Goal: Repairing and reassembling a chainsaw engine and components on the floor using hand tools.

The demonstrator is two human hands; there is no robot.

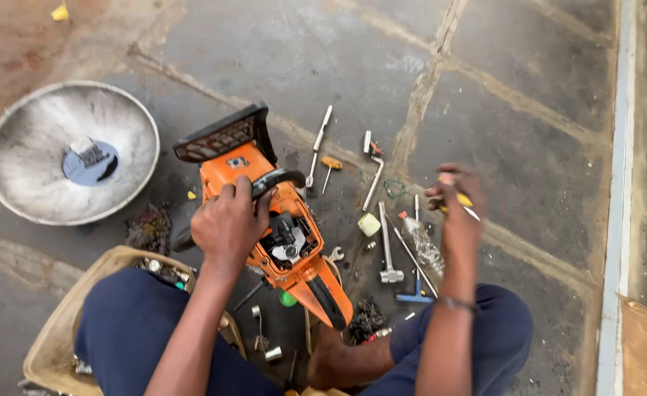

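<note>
I observe an orange chainsaw body (283, 227) lying on the stone floor (514, 95), top cover off and engine parts exposed, black hand guard at its far end. My left hand (228, 224) grips its black handle. My right hand (452, 198) holds a yellow-handled screwdriver (464, 202), raised clear.

We wear dark navy trousers (129, 323), loose over both legs, and our arms are bare with no sleeves in view. Our right wrist carries a thin bracelet (453, 303). Our foot (331, 363) is bare.
</note>
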